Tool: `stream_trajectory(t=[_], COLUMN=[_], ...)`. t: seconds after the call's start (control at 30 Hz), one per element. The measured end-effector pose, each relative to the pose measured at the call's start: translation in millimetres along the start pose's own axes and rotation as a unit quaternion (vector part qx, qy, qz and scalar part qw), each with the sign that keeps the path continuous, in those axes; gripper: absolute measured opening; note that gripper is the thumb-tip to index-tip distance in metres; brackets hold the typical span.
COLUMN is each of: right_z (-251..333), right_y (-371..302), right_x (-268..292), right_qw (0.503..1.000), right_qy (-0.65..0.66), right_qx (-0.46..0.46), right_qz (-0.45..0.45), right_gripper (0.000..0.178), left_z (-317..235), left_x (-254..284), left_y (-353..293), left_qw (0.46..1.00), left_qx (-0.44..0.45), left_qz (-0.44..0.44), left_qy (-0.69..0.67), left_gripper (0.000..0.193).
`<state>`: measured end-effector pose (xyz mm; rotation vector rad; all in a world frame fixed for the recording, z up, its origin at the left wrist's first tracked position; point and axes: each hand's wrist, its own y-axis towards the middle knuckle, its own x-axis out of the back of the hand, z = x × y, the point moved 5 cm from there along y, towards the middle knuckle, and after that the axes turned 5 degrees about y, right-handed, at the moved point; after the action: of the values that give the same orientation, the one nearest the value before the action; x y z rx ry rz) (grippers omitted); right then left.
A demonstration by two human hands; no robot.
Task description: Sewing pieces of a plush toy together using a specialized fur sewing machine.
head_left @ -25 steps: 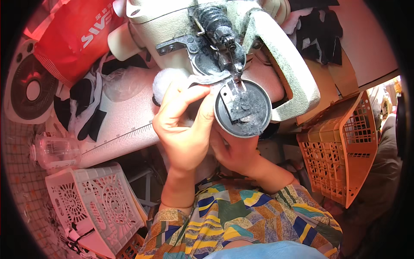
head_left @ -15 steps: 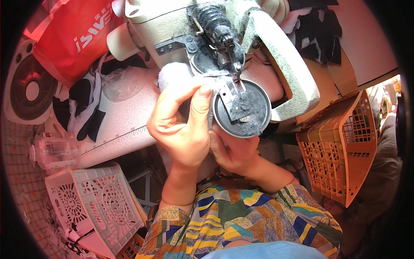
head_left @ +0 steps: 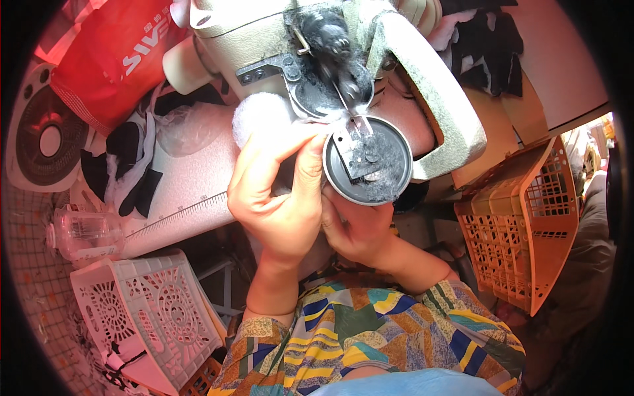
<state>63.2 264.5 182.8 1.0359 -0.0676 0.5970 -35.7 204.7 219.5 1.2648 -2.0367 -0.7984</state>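
A cream sewing machine (head_left: 264, 39), dusted with lint, stands before me with a round dark plate (head_left: 370, 165) at its front. My left hand (head_left: 277, 198) pinches thumb and index finger together at the plate's left edge. A white fluffy piece of fabric (head_left: 261, 119) bulges out behind those fingers and appears held in the pinch. My right hand (head_left: 360, 231) is curled beneath the plate, close beside the left palm. Its thumb shows, but the plate hides most fingertips and whatever they hold. The needle mechanism (head_left: 337, 72) above the plate is smeared by motion.
Black and white fabric pieces (head_left: 129, 158) lie left on the table, near a red bag (head_left: 119, 59), a fan (head_left: 49, 138) and a clear bottle (head_left: 86, 231). Below is a grey crate (head_left: 152, 310); an orange basket (head_left: 515, 231) stands right. More dark pieces (head_left: 489, 53) lie back right.
The needle mechanism and the plate's toothed rim have gone from sharp to blurred. The white fabric has shifted slightly left. Both hands stay almost in place.
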Motion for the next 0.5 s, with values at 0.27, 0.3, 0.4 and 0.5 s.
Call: stream_trajectory(t=[0.27,0.3,0.4,0.5], right_z=[-3.0,-2.9,-3.2,-3.4], right_y=[-3.3,-3.3,-3.1,-1.3], right_x=[-1.8,-2.0,-3.5,-4.8], right_qw=[1.000,1.000,0.999,0.999], right_qy=[0.002,-0.005,-0.017,-0.020], right_qx=[-0.015,-0.016,-0.015,-0.009], right_qz=[0.019,0.026,0.040,0.043], right_gripper=[0.023,0.022,0.021,0.021], left_z=[-2.5,-1.9,0.2,-1.2], left_x=[17.9,20.5,25.1,25.0], left_y=[-1.8,-2.7,-5.4,-5.2], left_qw=[0.996,0.993,0.990,0.989], left_qx=[0.022,0.033,0.048,0.025], left_qz=[0.086,0.112,0.134,0.133], left_qy=[0.013,0.017,0.026,0.055], left_gripper=[0.003,0.003,0.005,0.006])
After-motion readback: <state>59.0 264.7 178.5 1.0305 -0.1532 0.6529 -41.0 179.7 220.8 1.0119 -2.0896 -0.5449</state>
